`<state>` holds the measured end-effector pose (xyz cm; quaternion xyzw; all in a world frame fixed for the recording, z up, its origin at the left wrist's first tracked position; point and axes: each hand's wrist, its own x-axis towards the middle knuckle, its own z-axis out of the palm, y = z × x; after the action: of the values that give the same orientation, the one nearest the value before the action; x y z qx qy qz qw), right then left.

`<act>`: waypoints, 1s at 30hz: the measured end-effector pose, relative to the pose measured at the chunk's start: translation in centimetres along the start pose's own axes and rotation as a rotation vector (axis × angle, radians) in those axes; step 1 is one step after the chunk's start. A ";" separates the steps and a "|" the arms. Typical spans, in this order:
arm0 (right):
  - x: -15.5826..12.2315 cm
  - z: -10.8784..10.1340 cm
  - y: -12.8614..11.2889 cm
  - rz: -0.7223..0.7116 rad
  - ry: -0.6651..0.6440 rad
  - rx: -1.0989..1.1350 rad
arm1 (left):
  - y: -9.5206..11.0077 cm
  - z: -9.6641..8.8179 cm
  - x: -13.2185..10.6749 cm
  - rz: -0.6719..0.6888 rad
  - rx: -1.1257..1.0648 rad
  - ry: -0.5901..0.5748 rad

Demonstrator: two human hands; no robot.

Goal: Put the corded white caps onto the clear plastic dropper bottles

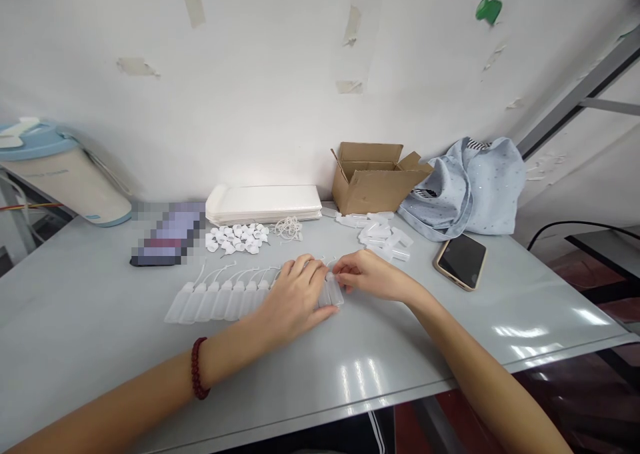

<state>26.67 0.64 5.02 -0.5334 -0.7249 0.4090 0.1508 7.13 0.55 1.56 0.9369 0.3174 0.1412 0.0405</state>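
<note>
Inspection of the grey table (pixel 85 307), clock positions taken from the hands, 12 o'clock straight ahead. A row of translucent plastic squeeze bottles (pixel 220 304) lies side by side at 9 o'clock, thin nozzles angled toward 1 o'clock. Left hand (pixel 295 297) (red bead bracelet (pixel 199 367) at the wrist) rests palm down over the row's right end, fingers curled; whether it grips cannot be told. Right hand (pixel 370 274) is narrow, its fingertips (pixel 340 277) closed on the end bottle (pixel 333 289) at the row's far right. Noted beyond: white caps (pixel 235 237) at 11 o'clock, coiled white cord (pixel 289 227) at 12, loose translucent plastic pieces (pixel 385 237) and an open cardboard box (pixel 375 181) at 1, and a smartphone (pixel 461 261) at 2, just below a pale blue cloth bag (pixel 470 191).
</note>
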 end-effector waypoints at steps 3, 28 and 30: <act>0.0 0.0 0.0 0.005 0.005 0.016 | 0.0 0.1 0.1 0.009 0.029 0.013; 0.6 -3.1 2.2 0.161 0.480 -0.289 | -7.2 -2.0 4.3 -0.113 0.126 0.046; 0.7 -3.9 2.8 0.194 0.534 -0.351 | -7.5 -1.7 5.0 -0.070 0.142 0.025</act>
<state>30.73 3.21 5.15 -0.7061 -0.6651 0.1362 0.2014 6.04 9.55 3.12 0.9238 0.3599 0.1286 -0.0252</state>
